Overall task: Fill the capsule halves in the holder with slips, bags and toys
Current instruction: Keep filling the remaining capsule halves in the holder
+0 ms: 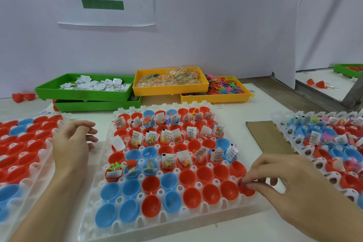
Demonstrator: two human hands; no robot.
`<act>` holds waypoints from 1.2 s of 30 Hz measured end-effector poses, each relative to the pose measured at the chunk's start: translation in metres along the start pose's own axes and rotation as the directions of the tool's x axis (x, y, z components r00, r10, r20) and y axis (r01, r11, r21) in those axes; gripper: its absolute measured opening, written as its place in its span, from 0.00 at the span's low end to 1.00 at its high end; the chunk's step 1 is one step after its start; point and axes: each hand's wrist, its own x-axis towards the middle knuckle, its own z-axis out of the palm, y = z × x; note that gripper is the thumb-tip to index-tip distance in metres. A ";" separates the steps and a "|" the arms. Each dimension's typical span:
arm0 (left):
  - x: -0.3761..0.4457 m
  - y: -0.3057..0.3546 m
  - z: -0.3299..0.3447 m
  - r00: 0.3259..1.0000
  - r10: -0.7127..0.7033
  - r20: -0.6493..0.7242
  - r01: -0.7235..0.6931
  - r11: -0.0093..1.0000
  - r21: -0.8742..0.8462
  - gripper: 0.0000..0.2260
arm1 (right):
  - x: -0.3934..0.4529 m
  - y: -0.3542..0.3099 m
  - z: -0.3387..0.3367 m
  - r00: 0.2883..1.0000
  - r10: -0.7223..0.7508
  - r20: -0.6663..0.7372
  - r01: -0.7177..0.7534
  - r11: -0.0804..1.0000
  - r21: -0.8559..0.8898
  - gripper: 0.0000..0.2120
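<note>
Head view, the only one: the white holder [110, 220] sits square in front of the person on the desk [231, 228], its far rows of capsule halves already stuffed with slips, bead bags and toys, its near three rows mostly bare red and blue cups. The right hand [275, 180] is down at the holder's right edge, fingertips pinched on something small and dark, likely a toy [241, 182], right at the lip of a red half [246, 189] (too tiny to name for sure). That pinch looks made for dropping one piece into one cup. The left hand [73, 139] hovers off the holder's left side, fingers loosely curled and holding nothing, probably waiting to steady the holder or fetch more. Supplies sit within reach at the back: slips in the green tray [82, 94], bags in the yellow tray [169, 89], loose toys in the lower tray [216, 98]. Roughly half the cups look done; the near rows still want everything.
</note>
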 end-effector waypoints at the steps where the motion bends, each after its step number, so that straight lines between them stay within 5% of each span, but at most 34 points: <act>1: 0.000 0.000 0.000 1.000 -0.002 -0.006 0.002 1.000 0.001 0.14 | 0.000 -0.001 -0.001 1.000 -0.011 -0.004 0.011 1.000 0.001 0.14; 9: -0.001 0.001 0.001 1.000 -0.003 -0.016 0.004 1.000 0.017 0.12 | 0.005 -0.008 -0.011 0.992 -0.116 -0.049 0.117 0.993 0.017 0.03; 16: -0.003 0.002 0.001 1.000 -0.002 -0.025 0.003 1.000 0.027 0.11 | 0.061 -0.023 -0.028 0.979 -0.180 -0.095 0.176 0.983 -0.052 0.08; 22: -0.001 0.000 0.001 0.999 -0.002 -0.038 0.003 1.000 0.029 0.12 | 0.205 -0.059 -0.016 0.957 -0.270 0.106 0.272 0.962 -0.001 0.07; 28: 0.003 -0.004 0.000 0.999 -0.010 -0.051 0.011 1.000 0.023 0.15 | 0.325 -0.085 0.062 0.952 -0.216 0.216 0.229 0.973 -0.038 0.09; 36: 0.003 -0.005 -0.001 0.999 -0.021 -0.032 0.022 0.999 0.030 0.18 | 0.375 -0.093 0.136 0.969 0.055 0.242 -0.006 0.980 -0.196 0.12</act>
